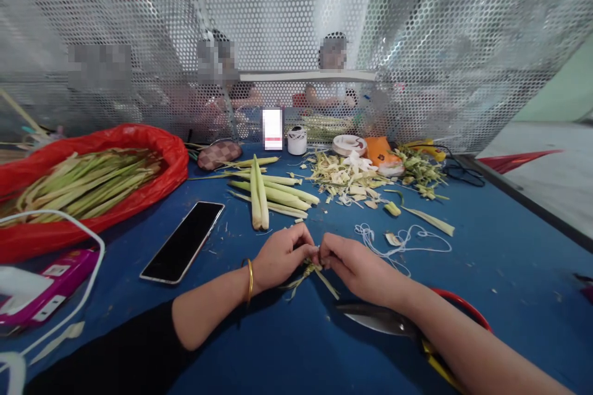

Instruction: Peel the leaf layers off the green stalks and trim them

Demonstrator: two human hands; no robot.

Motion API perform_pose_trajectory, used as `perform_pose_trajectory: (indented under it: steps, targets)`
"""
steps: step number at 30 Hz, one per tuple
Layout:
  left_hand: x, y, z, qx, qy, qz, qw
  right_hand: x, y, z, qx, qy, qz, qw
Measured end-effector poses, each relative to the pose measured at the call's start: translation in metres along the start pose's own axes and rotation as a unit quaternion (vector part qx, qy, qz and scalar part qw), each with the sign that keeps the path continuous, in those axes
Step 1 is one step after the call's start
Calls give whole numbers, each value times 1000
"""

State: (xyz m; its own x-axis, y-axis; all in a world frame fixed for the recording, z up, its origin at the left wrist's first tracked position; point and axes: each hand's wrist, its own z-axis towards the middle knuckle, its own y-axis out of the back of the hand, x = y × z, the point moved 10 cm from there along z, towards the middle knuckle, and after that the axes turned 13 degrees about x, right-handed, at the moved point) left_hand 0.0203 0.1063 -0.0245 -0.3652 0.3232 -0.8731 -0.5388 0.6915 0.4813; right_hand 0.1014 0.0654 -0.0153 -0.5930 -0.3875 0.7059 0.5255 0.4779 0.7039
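Observation:
My left hand (pixel 280 257) and my right hand (pixel 354 265) meet low over the blue table (pixel 486 247). Both pinch a small woven piece of pale green leaf strips (pixel 309 273), whose loose ends trail toward me. A gold bangle sits on my left wrist. Under my right forearm lie scissors (pixel 384 320) with red and yellow handles. A loose white string (pixel 401 244) curls just right of my hands. A bundle of pale green stalks (pixel 266 191) lies beyond my hands.
A red bag (pixel 139 136) of green stalks sits at left. A black phone (pixel 183 241) lies left of my hands, a pink device (pixel 50 284) with white cable at far left. Leaf trimmings (pixel 352 179), small jars and an orange packet lie further back. People sit behind a perforated screen.

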Motion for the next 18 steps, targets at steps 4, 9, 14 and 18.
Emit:
perform_pose_trajectory:
  steps: [4, 9, 14, 18]
  targets:
    - [6, 1, 0, -7, 18, 7, 1000, 5, -4, -2, 20, -7, -34, 999]
    - [12, -1, 0, -3, 32, -7, 999, 6, -6, -3, 29, -15, -50, 998]
    - [19, -4, 2, -1, 41, -89, 995, -8, 1, 2, 2, -21, 70, 997]
    - [30, -6, 1, -19, 83, -212, 974, -11, 13, 4, -49, 16, 162, 985]
